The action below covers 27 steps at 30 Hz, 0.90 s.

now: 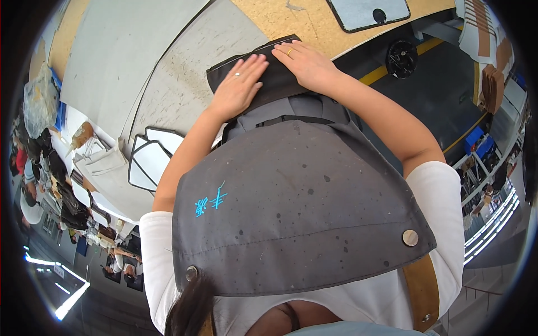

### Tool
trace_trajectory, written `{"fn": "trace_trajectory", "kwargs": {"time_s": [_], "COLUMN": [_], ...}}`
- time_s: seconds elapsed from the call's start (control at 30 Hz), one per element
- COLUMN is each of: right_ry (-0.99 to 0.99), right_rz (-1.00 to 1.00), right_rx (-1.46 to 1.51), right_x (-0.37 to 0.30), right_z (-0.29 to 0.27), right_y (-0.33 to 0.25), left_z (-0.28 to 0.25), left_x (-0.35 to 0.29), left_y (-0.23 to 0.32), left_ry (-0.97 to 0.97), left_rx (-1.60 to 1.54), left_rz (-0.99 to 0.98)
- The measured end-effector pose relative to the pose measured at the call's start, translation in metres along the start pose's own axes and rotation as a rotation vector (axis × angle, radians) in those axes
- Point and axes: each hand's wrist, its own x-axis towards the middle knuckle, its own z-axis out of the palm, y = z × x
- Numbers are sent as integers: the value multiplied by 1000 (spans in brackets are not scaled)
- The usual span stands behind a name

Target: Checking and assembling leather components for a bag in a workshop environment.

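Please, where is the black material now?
In the head view, the black material lies at upper centre, at the edge of the table, under the left hand and right hand.

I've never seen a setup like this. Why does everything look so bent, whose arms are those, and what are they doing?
There's no robot here, just a person's bare hands. The single picture comes from a wide fisheye camera worn on the head, looking down, so straight edges curve near the rim. The large grey shape is the person's own apron.

The left hand and right hand rest spread on a dark, flat piece at the edge of the worktable. They press or smooth it rather than grip it; I can't tell which. Light panels with black edging lie around: overlapping ones by the left forearm, another at the top.
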Motion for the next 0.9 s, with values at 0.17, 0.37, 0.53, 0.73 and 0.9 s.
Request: {"fn": "trace_trajectory", "kwargs": {"time_s": [0.17, 0.37, 0.53, 0.73, 0.9], "right_ry": [-73, -72, -34, -116, -27], "right_rz": [-30, -82, -55, -52, 101], "right_rx": [-273, -405, -443, -520, -348], "right_x": [9, 22, 24, 30, 36], "right_z": [1, 10, 17, 15, -9], "right_y": [-10, -19, -24, -32, -17], "left_z": [-5, -5, -11, -3, -21], "left_x": [-28, -33, -64, -47, -30], "left_y": [-15, -12, -4, 8, 7], "left_ry": [5, 35, 161, -6, -110], "left_rx": [132, 77, 133, 516, 570], "left_rz": [-139, -207, -240, -306, -298]}}
